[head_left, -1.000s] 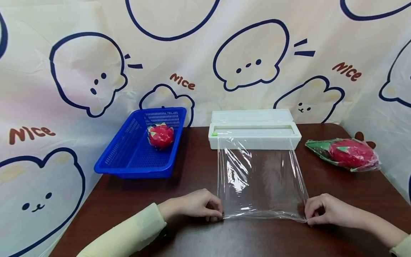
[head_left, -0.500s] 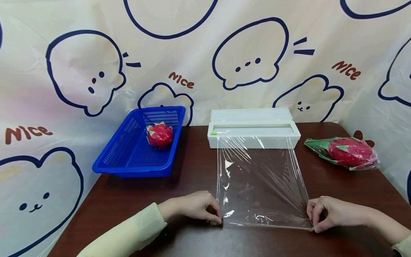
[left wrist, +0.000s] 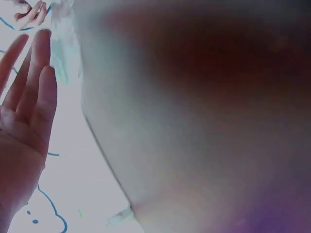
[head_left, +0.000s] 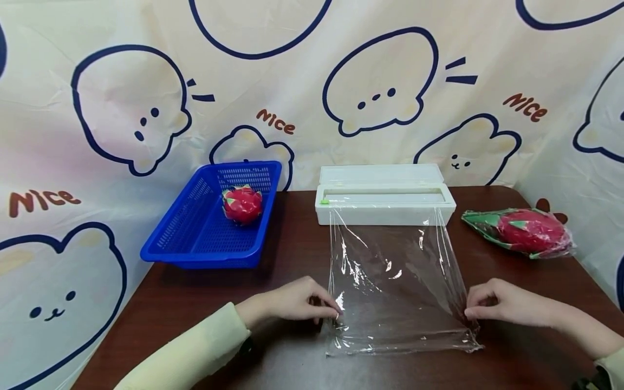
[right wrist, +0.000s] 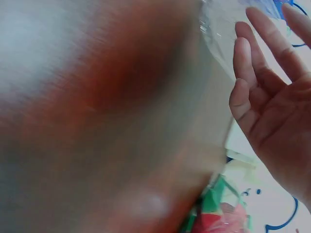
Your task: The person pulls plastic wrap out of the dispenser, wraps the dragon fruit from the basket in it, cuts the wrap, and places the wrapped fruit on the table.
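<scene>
A sheet of clear cling film (head_left: 395, 292) stretches from the white wrap dispenser (head_left: 385, 214) toward the front of the table. My left hand (head_left: 297, 300) pinches the film's left side between thumb and index finger, a little behind the front corner. On the opposite side my right hand (head_left: 512, 303) pinches the right edge, where the film puckers under the fingertips. The film's front edge reaches past both hands, close over the brown table (head_left: 292, 368). In the left wrist view the other fingers (left wrist: 41, 73) are nearly straight; the right wrist view shows the right fingers (right wrist: 272, 43) loosely bent.
A blue basket (head_left: 205, 238) with one dragon fruit (head_left: 242, 205) in it stands at the back left. Behind my right hand lies a film-wrapped dragon fruit (head_left: 533, 233), near the table's right edge. The dispenser's lid (head_left: 382, 174) stands raised against the patterned cloth (head_left: 380, 81).
The film's front edge has come nearer the front of the table. Both hands have shifted from the front corners back along the film's sides, leaving the front edge beyond them.
</scene>
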Tool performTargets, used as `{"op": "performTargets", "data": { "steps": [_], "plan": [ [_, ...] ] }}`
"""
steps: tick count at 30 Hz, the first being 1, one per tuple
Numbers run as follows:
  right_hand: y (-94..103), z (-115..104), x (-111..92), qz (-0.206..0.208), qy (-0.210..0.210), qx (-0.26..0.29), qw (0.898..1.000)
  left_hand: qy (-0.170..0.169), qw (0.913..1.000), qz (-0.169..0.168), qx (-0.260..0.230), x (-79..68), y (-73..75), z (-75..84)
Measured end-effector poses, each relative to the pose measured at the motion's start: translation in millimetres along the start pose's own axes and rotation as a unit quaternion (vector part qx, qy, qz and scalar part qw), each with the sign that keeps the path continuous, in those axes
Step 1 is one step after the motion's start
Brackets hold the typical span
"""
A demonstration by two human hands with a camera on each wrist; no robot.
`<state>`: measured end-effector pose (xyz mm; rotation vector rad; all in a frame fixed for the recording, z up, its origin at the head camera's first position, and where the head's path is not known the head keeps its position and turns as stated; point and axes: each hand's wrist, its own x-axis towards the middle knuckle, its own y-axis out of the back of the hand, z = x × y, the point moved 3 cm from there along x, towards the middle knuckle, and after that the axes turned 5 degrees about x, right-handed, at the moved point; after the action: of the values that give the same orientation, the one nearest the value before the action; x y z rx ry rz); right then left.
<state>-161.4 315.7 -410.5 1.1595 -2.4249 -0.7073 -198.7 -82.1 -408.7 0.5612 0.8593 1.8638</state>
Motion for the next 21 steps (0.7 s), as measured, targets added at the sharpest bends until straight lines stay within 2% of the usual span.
{"op": "performTargets", "data": {
  "steps": [2, 5, 7, 9, 12, 15, 21],
  "plan": [
    [8.1, -2.9, 5.9, 0.041, 0.006, -0.064, 0.997, 0.002, 0.9986, 0.032, 0.042, 5.8, 9.0, -4.2],
    [20.8, -4.7, 17.0, 0.104, -0.021, -0.139, 0.985, 0.018, 0.9894, 0.065, 0.129, 17.9, 22.5, -12.0],
    [27.5, -2.3, 25.6, 0.138, -0.047, -0.17, 0.975, 0.036, 0.9819, 0.068, 0.173, 27.0, 28.8, -19.3],
    [31.6, 2.7, 34.5, 0.158, -0.065, -0.189, 0.967, 0.06, 0.9776, 0.059, 0.193, 34.8, 32.6, -26.7],
    [32.4, 12.9, 45.4, 0.163, -0.082, -0.21, 0.961, 0.092, 0.9745, 0.034, 0.202, 42.9, 32.2, -39.0],
    [30.0, 23.3, 50.9, 0.146, -0.092, -0.225, 0.959, 0.118, 0.9714, 0.003, 0.206, 45.6, 28.2, -48.0],
    [27.5, 39.7, 45.6, 0.102, -0.134, -0.217, 0.962, 0.148, 0.9644, -0.035, 0.216, 41.8, 23.3, -54.3]
  ]
}}
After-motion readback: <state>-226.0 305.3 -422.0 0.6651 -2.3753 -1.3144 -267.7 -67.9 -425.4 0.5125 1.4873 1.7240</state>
